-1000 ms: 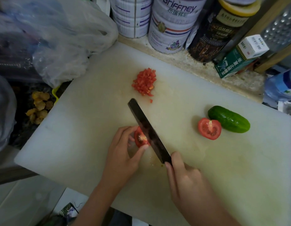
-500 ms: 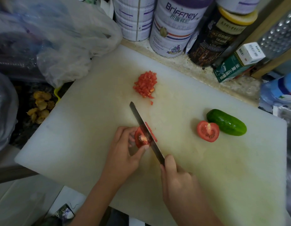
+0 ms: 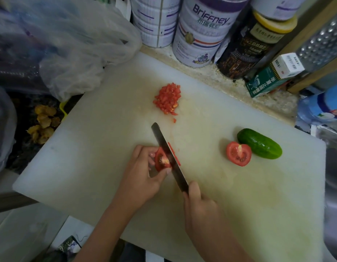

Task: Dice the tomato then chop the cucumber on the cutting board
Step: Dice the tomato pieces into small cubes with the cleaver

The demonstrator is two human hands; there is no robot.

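On the white cutting board (image 3: 99,148) my left hand (image 3: 143,174) pinches a tomato piece (image 3: 161,161) between curled fingers and thumb. My right hand (image 3: 199,207) grips the handle of a dark knife (image 3: 167,154); its blade stands against the piece's right side, with a thin red slice (image 3: 174,153) on the blade's far side. A pile of diced tomato (image 3: 168,98) lies toward the back of the board. A tomato half (image 3: 238,153), cut face up, sits at the right, touching a whole green cucumber (image 3: 259,143).
Tall tins (image 3: 201,33), a dark jar (image 3: 247,48) and a small green box (image 3: 271,78) line the board's back edge. A crumpled plastic bag (image 3: 69,46) lies at the back left. A blue-capped bottle (image 3: 322,106) stands at the far right.
The blade has tipped from lying slanted over the tomato piece to standing upright in it, and a thin slice has come away on its right side. My left hand keeps its hold.
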